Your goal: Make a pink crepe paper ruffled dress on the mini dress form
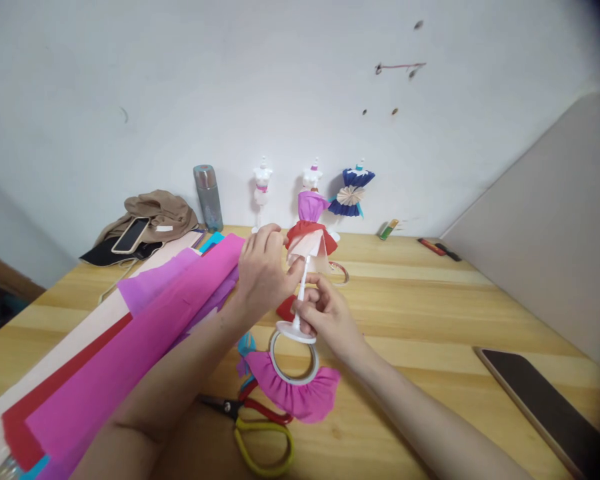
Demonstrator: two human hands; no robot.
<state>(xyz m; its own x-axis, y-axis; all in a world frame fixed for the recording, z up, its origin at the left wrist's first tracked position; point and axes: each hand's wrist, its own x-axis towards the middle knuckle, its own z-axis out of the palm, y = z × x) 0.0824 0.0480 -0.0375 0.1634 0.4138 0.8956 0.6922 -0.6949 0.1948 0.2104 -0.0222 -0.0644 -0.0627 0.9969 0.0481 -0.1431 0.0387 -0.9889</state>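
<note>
A small white dress-form stand (pixel 301 287) leans away from me, its round base toward me. On it is a paper dress (pixel 310 230) with a purple top, a red layer and a pale pink skirt. My right hand (pixel 327 313) is closed round the stand's pole just above the base. My left hand (pixel 265 270) is curled at the left side of the skirt, thumb against its lower edge; its fingertips are partly hidden. Below the base lie a tape roll (pixel 274 367) and a gathered magenta paper strip (pixel 300 403). Scissors (pixel 265 427) with red and yellow handles lie nearer me.
Long crepe paper sheets (pixel 145 333) cover the left side. Behind them are a cap (pixel 155 207), a phone (pixel 131 235) and a flask (pixel 208 200). Small dress forms (pixel 263 180) line the wall, one in a blue dress (pixel 357 179). Another phone (pixel 535 400) lies right.
</note>
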